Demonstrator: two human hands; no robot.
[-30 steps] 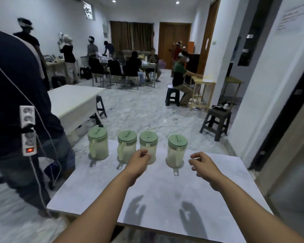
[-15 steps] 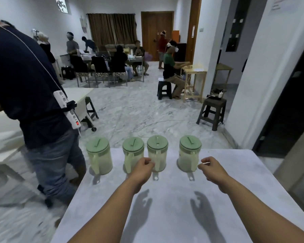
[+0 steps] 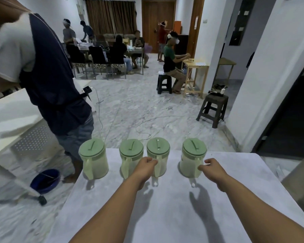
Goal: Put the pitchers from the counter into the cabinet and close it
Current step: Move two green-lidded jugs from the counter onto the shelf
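Note:
Several pale green pitchers with green lids stand in a row at the far edge of the grey counter (image 3: 165, 207), handles toward me. My left hand (image 3: 146, 166) grips the handle of the third pitcher from the left (image 3: 158, 148), next to the second pitcher (image 3: 130, 151). My right hand (image 3: 212, 168) curls its fingers and thumb round the handle of the rightmost pitcher (image 3: 193, 149). The leftmost pitcher (image 3: 93, 160) stands apart from both hands. All of them rest on the counter. No cabinet is in view.
A person in a dark shirt (image 3: 51, 85) stands close to the counter's left corner, beside a white table (image 3: 11, 109). A blue basin (image 3: 45, 180) lies on the floor. A dark stool (image 3: 212, 109) and a white wall (image 3: 253, 85) are to the right.
Both hands have reached forward and taken hold of the pitcher handles. The person at the left has stepped nearer to the counter.

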